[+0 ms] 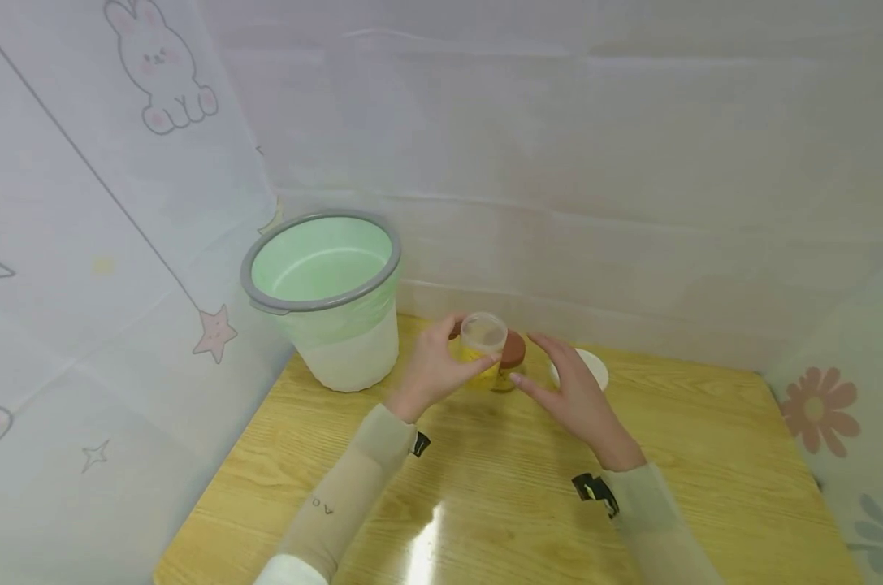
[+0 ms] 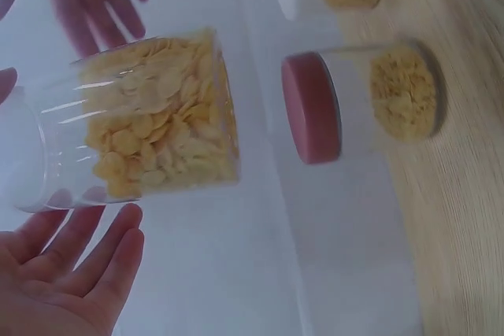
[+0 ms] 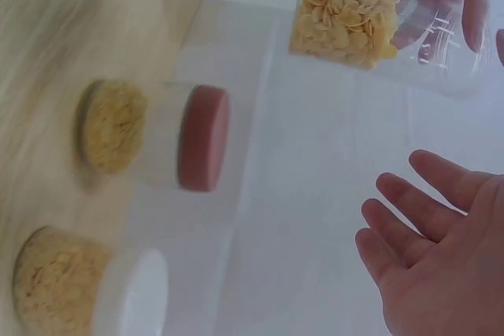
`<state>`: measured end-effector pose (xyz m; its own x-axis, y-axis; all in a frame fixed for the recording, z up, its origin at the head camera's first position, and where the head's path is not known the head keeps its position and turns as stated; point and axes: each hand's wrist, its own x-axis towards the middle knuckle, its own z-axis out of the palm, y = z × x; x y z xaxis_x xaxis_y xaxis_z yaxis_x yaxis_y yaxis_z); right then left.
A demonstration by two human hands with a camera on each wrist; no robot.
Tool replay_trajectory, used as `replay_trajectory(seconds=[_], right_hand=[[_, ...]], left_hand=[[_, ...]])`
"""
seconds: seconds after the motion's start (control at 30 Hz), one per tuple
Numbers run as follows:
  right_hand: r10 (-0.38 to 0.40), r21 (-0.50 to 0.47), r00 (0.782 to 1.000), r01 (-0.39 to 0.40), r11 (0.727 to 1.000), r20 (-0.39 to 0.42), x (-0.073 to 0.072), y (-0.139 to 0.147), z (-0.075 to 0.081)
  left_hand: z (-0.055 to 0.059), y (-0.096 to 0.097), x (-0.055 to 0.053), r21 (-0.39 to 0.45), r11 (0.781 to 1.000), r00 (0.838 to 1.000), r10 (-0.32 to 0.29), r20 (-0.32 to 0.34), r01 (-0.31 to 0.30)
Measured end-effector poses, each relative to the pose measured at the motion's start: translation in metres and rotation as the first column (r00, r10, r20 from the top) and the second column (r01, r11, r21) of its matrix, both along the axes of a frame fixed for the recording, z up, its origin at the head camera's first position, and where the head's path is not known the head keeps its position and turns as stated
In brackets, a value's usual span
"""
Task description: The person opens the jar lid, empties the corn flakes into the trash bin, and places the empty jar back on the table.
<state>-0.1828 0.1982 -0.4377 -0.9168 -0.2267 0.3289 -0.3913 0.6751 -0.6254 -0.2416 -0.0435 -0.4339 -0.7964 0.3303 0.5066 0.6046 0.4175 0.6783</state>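
My left hand (image 1: 437,361) grips a clear jar (image 2: 157,116) partly filled with pale yellow flakes, thumb on one side and fingers on the other. In the left wrist view it is held apart from the table. Its transparent upper part shows above the flakes. Behind it stands a jar with a red-brown lid (image 1: 512,349), also holding yellow flakes. My right hand (image 1: 576,402) is raised to the right of the held jar, fingers spread and nothing in them. Just beyond this hand stands a jar with a white lid (image 1: 593,370), partly hidden by it, its flakes (image 3: 59,285) visible in the right wrist view.
A pale green and white bucket (image 1: 346,349) with a grey rim stands at the table's back left. The wood-grain table (image 1: 499,496) meets a white cloth backdrop (image 1: 595,179) behind. Printed cloth (image 1: 119,244) hangs along the left side.
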Motion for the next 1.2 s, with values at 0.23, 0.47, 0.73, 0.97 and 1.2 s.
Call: replay_trajectory(seconds=[0.23, 0.47, 0.73, 0.97, 1.2], right_hand=[[0.048, -0.088, 0.995, -0.055, 0.995, -0.086, 0.000, -0.013, 0.018], [0.044, -0.139, 0.998, -0.051, 0.989, -0.053, 0.005, -0.021, 0.029], [0.048, -0.185, 0.996, -0.062, 0.981, -0.079, 0.005, -0.025, 0.028], [-0.007, -0.197, 0.988, -0.024, 0.980, -0.155, 0.009, -0.025, 0.028], [-0.005, -0.207, 0.982, -0.035, 0.978, -0.190, 0.011, -0.025, 0.029]], left_hand=[[0.001, 0.012, 0.013, 0.046, 0.997, 0.982, -0.057, -0.179, 0.066], [0.002, 0.017, 0.022, 0.028, 0.996, 0.983, -0.081, -0.166, 0.087], [0.002, 0.020, 0.027, 0.035, 0.993, 0.974, -0.105, -0.202, 0.114], [0.002, 0.023, 0.032, 0.008, 0.992, 0.974, -0.121, -0.194, 0.125], [-0.009, 0.025, 0.037, -0.016, 0.985, 0.982, -0.174, -0.076, 0.174]])
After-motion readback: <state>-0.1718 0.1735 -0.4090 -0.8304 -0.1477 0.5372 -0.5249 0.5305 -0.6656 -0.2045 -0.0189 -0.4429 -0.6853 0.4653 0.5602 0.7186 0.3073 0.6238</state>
